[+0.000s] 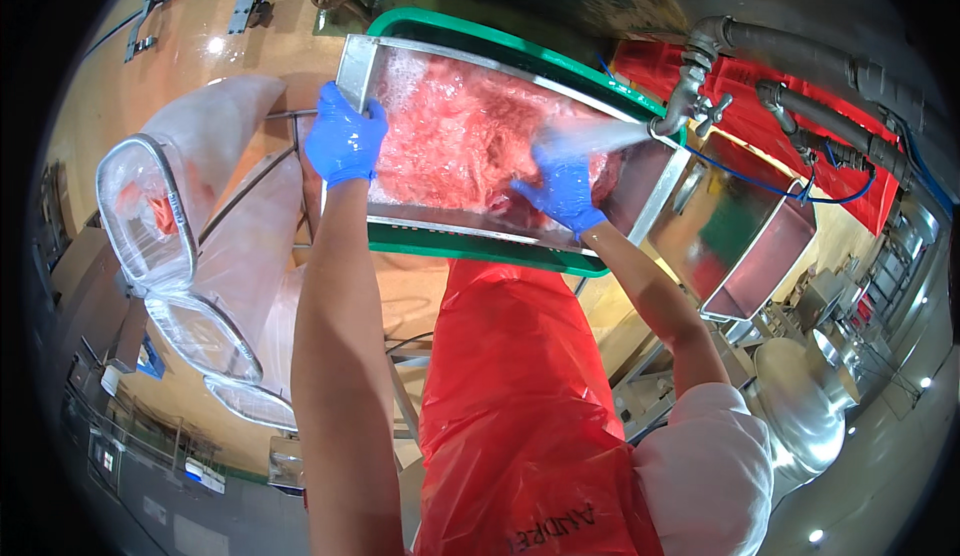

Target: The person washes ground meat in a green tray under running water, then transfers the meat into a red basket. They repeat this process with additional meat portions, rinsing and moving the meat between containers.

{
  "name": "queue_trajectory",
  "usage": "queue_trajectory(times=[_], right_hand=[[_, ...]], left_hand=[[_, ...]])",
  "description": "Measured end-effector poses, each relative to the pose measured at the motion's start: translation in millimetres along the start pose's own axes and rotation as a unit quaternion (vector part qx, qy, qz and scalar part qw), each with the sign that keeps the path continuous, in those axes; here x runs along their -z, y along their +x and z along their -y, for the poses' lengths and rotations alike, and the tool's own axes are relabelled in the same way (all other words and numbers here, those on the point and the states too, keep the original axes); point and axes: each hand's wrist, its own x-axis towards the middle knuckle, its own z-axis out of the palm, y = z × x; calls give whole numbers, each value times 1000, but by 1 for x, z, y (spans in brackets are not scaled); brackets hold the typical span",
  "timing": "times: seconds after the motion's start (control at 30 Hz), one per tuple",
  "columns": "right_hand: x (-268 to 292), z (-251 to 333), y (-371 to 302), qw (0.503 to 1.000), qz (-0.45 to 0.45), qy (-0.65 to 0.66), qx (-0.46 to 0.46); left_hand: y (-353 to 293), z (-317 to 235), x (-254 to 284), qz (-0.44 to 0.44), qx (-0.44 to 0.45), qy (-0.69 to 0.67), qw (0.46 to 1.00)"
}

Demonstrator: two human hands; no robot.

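Observation:
A long metal tub (655,191) sits inside a green plastic bin (480,244) in front of me. Soft, stringy pink-red stuff that looks like raw meat (450,126) fills most of it, wet and foamy at the left end. My left hand (345,138), in a blue glove, is closed over the tub's left rim. Under the water spray (600,138) my right hand (565,184), also gloved, reaches palm-down over the right part of the meat, thumb stretched out. Spray blurs its fingertips. The water comes from a metal pipe spout (660,126) at the right corner.
Clear plastic bags on hoop frames (150,211) stand at the left, one with some red pieces inside. To the right is another metal tub (770,246). Above it run metal pipes (790,46), a valve handle (712,111) and a blue hose (770,192). My red apron (520,356) hangs close to the bin.

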Motion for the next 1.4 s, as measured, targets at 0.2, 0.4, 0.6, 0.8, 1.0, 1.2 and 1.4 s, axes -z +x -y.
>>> queue_trajectory(times=[0.2,0.4,0.6,0.8,1.0,1.2,1.4], right_hand=[[-128,-25,-15,965,209,-139,-71],[49,53,9,946,288,119,-87],[-11,10,37,964,23,-34,263],[-87,13,27,959,185,-177,120],[-45,-28,8,996,73,-16,-51],[19,64,1,971,227,65,-32],[-27,98,74,933,81,-44,348]], left_hand=[[2,-9,-6,-11,-22,8,1000],[2,2,-2,0,8,-2,1000],[4,-5,0,-7,-12,-5,1000],[6,-2,-1,10,-5,-23,1000],[3,-3,1,-6,-11,-15,1000],[2,3,-1,-47,-29,-22,998],[6,1,3,12,-6,-13,1000]])
